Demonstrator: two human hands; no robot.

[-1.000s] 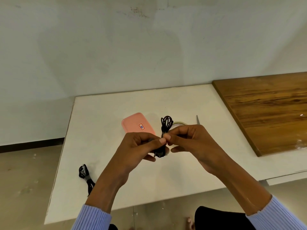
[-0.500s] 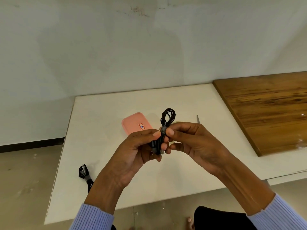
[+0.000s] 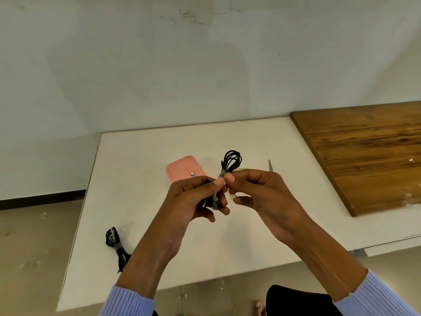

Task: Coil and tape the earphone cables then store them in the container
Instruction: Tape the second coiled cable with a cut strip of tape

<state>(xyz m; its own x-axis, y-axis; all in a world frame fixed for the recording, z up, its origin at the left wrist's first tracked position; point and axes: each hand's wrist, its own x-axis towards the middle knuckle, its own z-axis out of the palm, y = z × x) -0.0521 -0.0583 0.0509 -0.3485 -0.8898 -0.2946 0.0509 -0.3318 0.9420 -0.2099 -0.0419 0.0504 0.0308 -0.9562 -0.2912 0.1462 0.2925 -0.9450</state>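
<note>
Head view: white worktop (image 3: 159, 224) against a plain wall. The left hand (image 3: 193, 201) grips the coiled earphone cable (image 3: 231, 161), its long axis upright; right hand (image 3: 257, 192) fingers (image 3: 230, 177) pinch its taped waist. The pink container (image 3: 182, 168) lies closed just behind, nearer the left hand.

We saw bare white table (image 3: 141, 169) left of the pink container (image 3: 182, 168), open to a hand; a taped black cable bundle (image 3: 115, 244) lay near the front-left edge; a wooden board (image 3: 364, 151) covered the right side; a thin metal tip (image 3: 270, 165) lay between board and container.
</note>
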